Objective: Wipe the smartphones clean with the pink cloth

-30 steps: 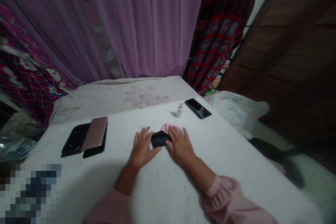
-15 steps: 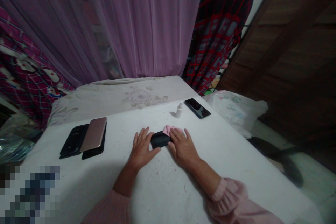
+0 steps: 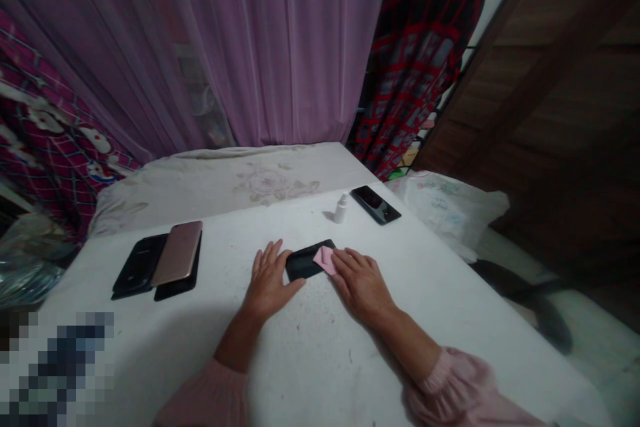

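Room: a purple net curtain point(image 3: 270, 47) hangs well behind the black smartphone, a red-and-black checked cloth point(image 3: 415, 67) hangs behind and to its right, and a dark wooden door point(image 3: 550, 80) stands farther right.
Table: a white-topped table point(image 3: 320, 373) spreads around the black smartphone, its surface speckled with small marks. A pale floral bolster point(image 3: 225, 187) lies along its far edge, and a white plastic bag point(image 3: 450, 210) sits beyond its right side.
Other phones: a rose-gold phone point(image 3: 177, 253) rests on a dark phone case point(image 3: 176, 288) left of the black smartphone, beside a black phone point(image 3: 137, 265). A dark phone point(image 3: 375, 205) lies beyond and to the right of it.
Small bottle: a small white bottle point(image 3: 341, 209) stands upright just beyond the black smartphone.
Black smartphone: the black smartphone point(image 3: 303, 261) lies flat mid-table, tilted slightly on the surface, its left part uncovered.
Pink cloth: a pink cloth point(image 3: 324, 259) lies folded over the right end of the black smartphone; the dark face beside it looks dull, though any smears are too small to tell.
Left hand: the left hand point(image 3: 267, 278) rests on the table, fingers spread, touching the black smartphone's left edge without pinching it.
Right hand: the right hand point(image 3: 360, 283) lies flat, fingers close together, pressing the pink cloth down, with no pinch.
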The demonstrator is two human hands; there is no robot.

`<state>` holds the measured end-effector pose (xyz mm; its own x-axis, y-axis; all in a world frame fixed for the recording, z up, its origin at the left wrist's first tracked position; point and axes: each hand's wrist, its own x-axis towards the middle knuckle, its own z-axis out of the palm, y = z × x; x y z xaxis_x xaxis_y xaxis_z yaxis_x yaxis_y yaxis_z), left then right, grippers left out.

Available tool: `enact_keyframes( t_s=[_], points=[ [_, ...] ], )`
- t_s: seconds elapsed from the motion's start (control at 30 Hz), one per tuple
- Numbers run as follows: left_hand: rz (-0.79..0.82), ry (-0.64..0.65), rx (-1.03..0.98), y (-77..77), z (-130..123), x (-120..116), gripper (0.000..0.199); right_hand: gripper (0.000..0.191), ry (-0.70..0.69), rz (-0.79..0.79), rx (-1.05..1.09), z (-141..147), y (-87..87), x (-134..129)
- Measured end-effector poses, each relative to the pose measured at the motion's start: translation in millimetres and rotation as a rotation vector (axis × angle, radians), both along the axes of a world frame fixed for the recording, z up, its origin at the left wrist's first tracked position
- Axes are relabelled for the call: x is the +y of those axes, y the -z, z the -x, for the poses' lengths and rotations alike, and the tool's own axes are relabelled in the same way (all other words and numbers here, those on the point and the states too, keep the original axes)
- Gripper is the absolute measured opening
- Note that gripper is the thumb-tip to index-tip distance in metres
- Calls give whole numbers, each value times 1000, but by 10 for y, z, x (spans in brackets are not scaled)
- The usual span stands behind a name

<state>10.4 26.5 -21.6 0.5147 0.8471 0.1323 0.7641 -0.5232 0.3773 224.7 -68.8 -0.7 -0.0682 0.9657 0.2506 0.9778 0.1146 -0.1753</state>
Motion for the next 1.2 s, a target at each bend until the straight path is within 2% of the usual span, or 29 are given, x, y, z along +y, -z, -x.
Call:
enact_keyframes(
  t_s=[0.1, 0.17, 0.37, 0.43, 0.5, 0.67, 0.73, 0.93, 1.0, 1.07, 1.2],
  points=[
    [-3, 15, 4, 13, 9, 9, 54, 45, 49, 25, -21, 51, 30, -136],
    [6, 29, 19, 18, 18, 20, 55, 47, 78, 48, -25, 85, 19, -107],
    [15, 55, 31, 6, 24, 31, 54, 48, 138, 105, -17, 147, -87, 362],
    [15, 42, 30, -7, 14, 17, 54, 48, 140, 113, -20, 151, -89, 414],
    [2, 23, 29, -20, 0, -1, 53, 49, 140, 105, -25, 146, -60, 343],
    [-1, 10, 32, -31, -16, -20, 51, 50, 149, 85, -15, 122, 32, -22],
    [6, 21, 33, -26, -10, -13, 52, 50, 150, 90, -11, 127, 33, -36],
    [6, 20, 48, -26, -4, -10, 56, 47, 177, 107, 0, 203, -49, 397],
    [-6, 8, 43, -28, -11, -20, 55, 47, 182, 103, 3, 223, -58, 451],
    [-27, -5, 31, -26, -18, -29, 53, 47, 184, 94, 4, 228, -44, 382],
    [-26, -3, 25, -5, -16, -29, 51, 48, 197, 75, -5, 206, 14, 71]
  ],
)
